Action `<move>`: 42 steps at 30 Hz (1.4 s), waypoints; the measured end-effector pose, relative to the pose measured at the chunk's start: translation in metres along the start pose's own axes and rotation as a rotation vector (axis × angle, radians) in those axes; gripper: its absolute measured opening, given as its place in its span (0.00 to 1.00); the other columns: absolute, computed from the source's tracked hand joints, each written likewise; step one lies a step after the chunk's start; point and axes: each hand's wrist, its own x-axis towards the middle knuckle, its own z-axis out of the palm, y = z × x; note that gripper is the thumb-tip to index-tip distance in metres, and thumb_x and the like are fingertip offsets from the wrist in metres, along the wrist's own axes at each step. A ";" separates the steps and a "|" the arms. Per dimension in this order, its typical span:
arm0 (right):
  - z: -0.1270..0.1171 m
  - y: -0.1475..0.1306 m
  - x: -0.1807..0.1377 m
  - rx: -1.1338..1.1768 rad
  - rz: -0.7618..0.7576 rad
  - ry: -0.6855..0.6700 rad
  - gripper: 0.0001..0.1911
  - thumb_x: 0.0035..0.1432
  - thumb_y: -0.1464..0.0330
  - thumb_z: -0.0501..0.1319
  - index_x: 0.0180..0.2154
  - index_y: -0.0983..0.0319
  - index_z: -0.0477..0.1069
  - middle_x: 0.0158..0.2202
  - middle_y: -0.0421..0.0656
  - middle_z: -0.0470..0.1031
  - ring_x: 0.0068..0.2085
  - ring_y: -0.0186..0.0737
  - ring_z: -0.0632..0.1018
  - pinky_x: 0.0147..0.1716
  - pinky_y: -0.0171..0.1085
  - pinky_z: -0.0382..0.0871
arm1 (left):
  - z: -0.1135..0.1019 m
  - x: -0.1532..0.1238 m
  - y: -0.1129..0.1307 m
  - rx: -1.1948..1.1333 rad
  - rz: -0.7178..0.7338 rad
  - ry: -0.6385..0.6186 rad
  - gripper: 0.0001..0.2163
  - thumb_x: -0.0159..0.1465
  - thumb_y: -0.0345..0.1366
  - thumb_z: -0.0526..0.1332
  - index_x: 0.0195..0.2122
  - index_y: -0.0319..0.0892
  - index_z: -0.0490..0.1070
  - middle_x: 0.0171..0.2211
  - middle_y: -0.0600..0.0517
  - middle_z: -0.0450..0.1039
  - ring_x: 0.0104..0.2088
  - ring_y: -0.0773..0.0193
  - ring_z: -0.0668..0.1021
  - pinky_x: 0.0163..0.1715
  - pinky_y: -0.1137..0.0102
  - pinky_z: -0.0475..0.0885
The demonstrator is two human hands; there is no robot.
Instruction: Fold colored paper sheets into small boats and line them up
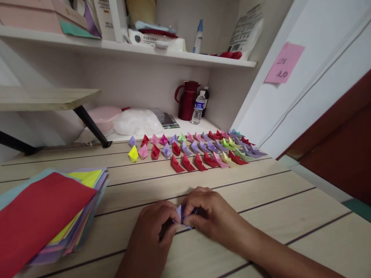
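Both my hands meet low on the wooden table (261, 200) around a small folded piece of purple paper (181, 214). My left hand (152, 233) pinches its left side, fingers curled. From the right, my right hand (207, 212) presses down on the paper with closed fingertips. Most of the paper is hidden under my fingers. Beyond my hands stand rows of small folded paper boats (197, 148) in red, purple, pink, green and yellow.
A stack of coloured paper sheets (43, 216), red on top, lies at the left. At the back stand a dark red jug (187, 99), a water bottle (198, 107) and a white plastic bag (136, 121). A pink note (284, 62) hangs on the white wall at right.
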 end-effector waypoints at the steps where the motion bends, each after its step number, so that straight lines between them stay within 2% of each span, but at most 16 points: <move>1: 0.000 -0.001 0.000 0.007 0.005 -0.001 0.07 0.54 0.76 0.70 0.29 0.60 0.76 0.31 0.37 0.81 0.37 0.37 0.78 0.42 0.37 0.65 | -0.001 0.001 0.000 -0.026 -0.013 -0.012 0.09 0.54 0.25 0.58 0.27 0.49 0.71 0.36 0.56 0.77 0.40 0.61 0.76 0.44 0.66 0.67; 9: 0.001 -0.002 0.000 0.108 0.119 0.032 0.05 0.54 0.74 0.69 0.28 0.60 0.79 0.30 0.40 0.80 0.35 0.37 0.77 0.37 0.34 0.67 | 0.002 0.002 -0.001 -0.158 -0.050 0.028 0.08 0.54 0.27 0.58 0.28 0.49 0.72 0.35 0.55 0.77 0.40 0.60 0.77 0.43 0.66 0.69; 13: -0.001 -0.002 0.000 0.129 0.228 0.044 0.03 0.52 0.75 0.69 0.29 0.61 0.79 0.30 0.40 0.79 0.34 0.38 0.77 0.34 0.34 0.66 | 0.002 0.001 0.001 -0.102 -0.033 0.040 0.09 0.53 0.29 0.61 0.32 0.51 0.74 0.38 0.54 0.77 0.42 0.58 0.77 0.46 0.63 0.68; 17: -0.001 -0.002 0.000 0.207 0.287 0.035 0.01 0.52 0.73 0.69 0.30 0.62 0.80 0.29 0.40 0.79 0.32 0.37 0.76 0.31 0.33 0.66 | 0.005 -0.001 0.001 -0.046 0.012 0.035 0.11 0.52 0.29 0.62 0.35 0.51 0.73 0.41 0.54 0.77 0.45 0.56 0.76 0.48 0.61 0.67; 23: -0.001 -0.005 -0.002 0.301 0.320 -0.024 0.02 0.52 0.71 0.69 0.29 0.63 0.79 0.27 0.39 0.78 0.29 0.34 0.74 0.28 0.30 0.65 | 0.008 -0.003 0.001 0.029 0.101 0.038 0.07 0.55 0.29 0.60 0.32 0.50 0.68 0.39 0.56 0.76 0.41 0.61 0.77 0.43 0.66 0.67; 29: -0.004 -0.006 -0.002 0.306 0.270 -0.060 0.04 0.57 0.71 0.66 0.30 0.64 0.79 0.27 0.39 0.78 0.29 0.33 0.74 0.29 0.29 0.65 | 0.002 0.002 0.003 -0.049 -0.086 -0.050 0.05 0.54 0.33 0.63 0.30 0.48 0.68 0.38 0.55 0.76 0.40 0.60 0.77 0.42 0.67 0.69; 34: -0.004 -0.007 -0.002 0.246 0.231 -0.083 0.06 0.58 0.70 0.64 0.30 0.64 0.78 0.27 0.39 0.76 0.29 0.33 0.72 0.28 0.29 0.63 | -0.001 0.006 0.005 -0.152 -0.123 -0.062 0.04 0.55 0.33 0.62 0.28 0.47 0.67 0.35 0.55 0.75 0.36 0.63 0.77 0.38 0.69 0.70; 38: -0.004 -0.004 -0.002 0.309 0.248 -0.109 0.12 0.61 0.64 0.62 0.29 0.64 0.76 0.25 0.37 0.70 0.28 0.32 0.67 0.28 0.30 0.61 | -0.001 0.005 0.000 -0.230 -0.155 -0.061 0.04 0.56 0.36 0.63 0.29 0.47 0.67 0.36 0.54 0.75 0.36 0.63 0.77 0.37 0.70 0.71; 42: -0.005 0.000 -0.001 0.362 0.288 -0.135 0.16 0.63 0.60 0.60 0.27 0.64 0.71 0.22 0.34 0.59 0.25 0.30 0.59 0.24 0.30 0.54 | -0.001 0.005 -0.004 -0.273 -0.198 -0.064 0.05 0.56 0.38 0.64 0.30 0.46 0.68 0.38 0.53 0.77 0.39 0.62 0.78 0.40 0.68 0.71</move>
